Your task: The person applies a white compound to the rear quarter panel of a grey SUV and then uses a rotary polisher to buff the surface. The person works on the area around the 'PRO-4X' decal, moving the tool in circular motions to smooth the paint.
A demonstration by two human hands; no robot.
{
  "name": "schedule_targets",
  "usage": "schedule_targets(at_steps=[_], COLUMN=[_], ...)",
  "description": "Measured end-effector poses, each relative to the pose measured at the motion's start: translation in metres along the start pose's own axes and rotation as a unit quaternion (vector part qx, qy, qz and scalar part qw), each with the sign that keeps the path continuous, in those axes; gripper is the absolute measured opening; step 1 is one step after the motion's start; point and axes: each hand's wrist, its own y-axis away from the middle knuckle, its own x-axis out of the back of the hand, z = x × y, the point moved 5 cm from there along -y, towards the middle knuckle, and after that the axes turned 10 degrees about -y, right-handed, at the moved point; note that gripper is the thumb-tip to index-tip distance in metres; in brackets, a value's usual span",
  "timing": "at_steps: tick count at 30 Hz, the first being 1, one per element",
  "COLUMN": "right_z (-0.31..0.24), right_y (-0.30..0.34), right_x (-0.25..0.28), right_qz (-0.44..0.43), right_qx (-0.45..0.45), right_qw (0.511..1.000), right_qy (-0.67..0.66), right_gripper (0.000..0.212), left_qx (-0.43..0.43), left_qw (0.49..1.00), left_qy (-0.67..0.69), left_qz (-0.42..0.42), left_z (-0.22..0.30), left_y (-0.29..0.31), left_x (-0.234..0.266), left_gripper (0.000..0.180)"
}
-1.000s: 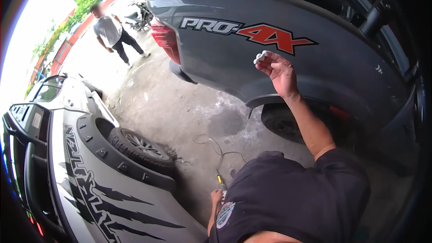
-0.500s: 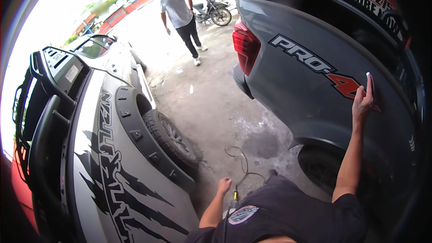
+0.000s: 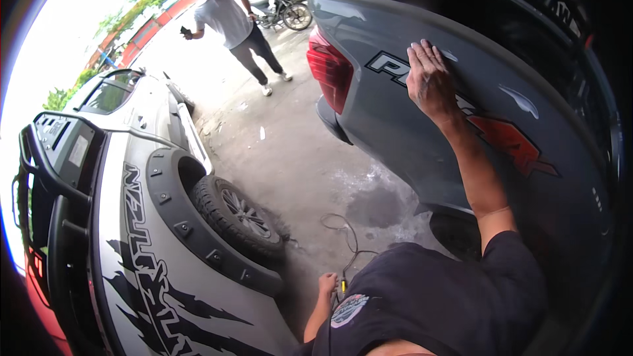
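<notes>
At upper right, the grey truck's bed (image 3: 389, 8) is too dark to see into. White smears (image 3: 519, 101) streak its side panel (image 3: 395, 128); a pale pickup (image 3: 224, 290) fills the left, concrete floor (image 3: 290, 145) between. The right hand (image 3: 432, 86) lies flat over the panel's lettering, fingers straight; the left hand (image 3: 328, 282), lower centre, curls, its grip unclear to me.

Dark short-sleeved shirt (image 3: 438, 293), round emblem (image 3: 349, 310)
</notes>
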Motion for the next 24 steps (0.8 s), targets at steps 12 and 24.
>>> schedule_targets(at_steps=[12, 24], right_z=[-0.033, -0.047], right_y=[-0.131, -0.106], right_x=[-0.158, -0.262], right_qz=[-0.199, -0.173], right_qx=[0.116, 0.153], right_qw=[0.969, 0.944], right_qy=[0.089, -0.235], right_gripper=[0.043, 0.036], left_qx=[-0.072, -0.035], left_qw=[0.989, 0.963], left_qy=[0.118, 0.082], left_qz=[0.051, 0.255], left_z=[0.045, -0.058], left_y=[-0.009, 0.074], left_x=[-0.045, -0.004], left_gripper=[0.032, 0.034])
